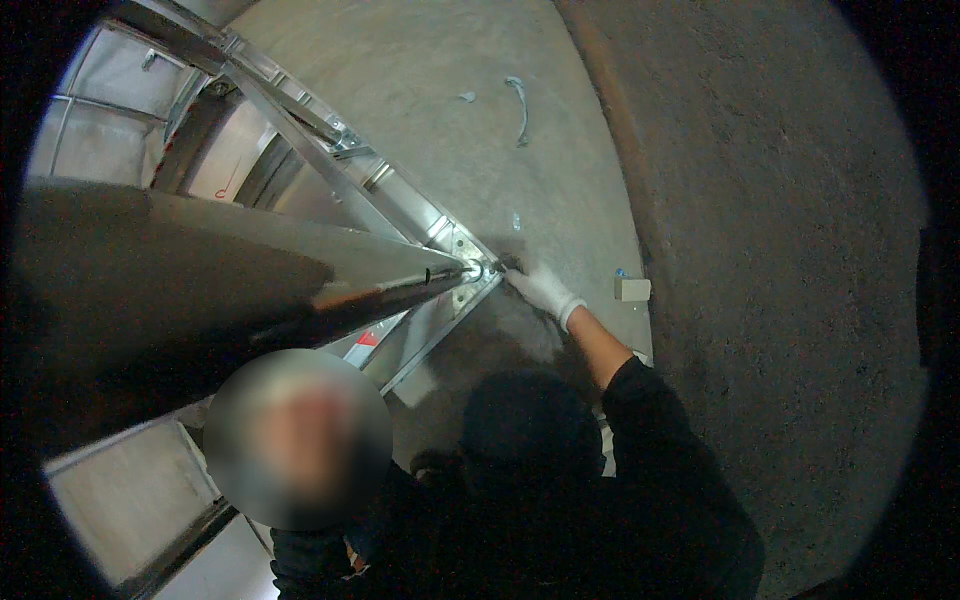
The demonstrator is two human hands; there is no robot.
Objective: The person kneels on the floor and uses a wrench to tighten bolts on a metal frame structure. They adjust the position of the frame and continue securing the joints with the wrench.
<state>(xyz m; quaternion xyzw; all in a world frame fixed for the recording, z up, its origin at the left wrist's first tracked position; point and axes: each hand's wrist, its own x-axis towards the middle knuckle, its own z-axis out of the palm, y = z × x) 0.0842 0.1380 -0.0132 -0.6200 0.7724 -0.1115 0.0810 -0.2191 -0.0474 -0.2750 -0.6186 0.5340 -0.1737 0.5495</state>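
Note:
My right hand (pixel 542 292), in a white glove with bare wrist and black sleeve behind it, reaches to the tip of an angled metal frame (pixel 425 220). Its fingers are drawn together at the corner, close to a small dark bit; what they grip there is too small to make out. Beside the fingertips is a bright metal corner plate (pixel 461 297) with holes. A long, shiny dark metal column (pixel 230 270) runs from the left down to this corner. My left hand does not show.
Grey-green floor (pixel 420 70) lies beyond the frame, with a curved pale-blue scrap (pixel 519 110) on it. A small pale box (pixel 632 290) sits by the rough dark wall (pixel 780 200) on the right. A blurred round patch (pixel 298 440) covers part of the lower left.

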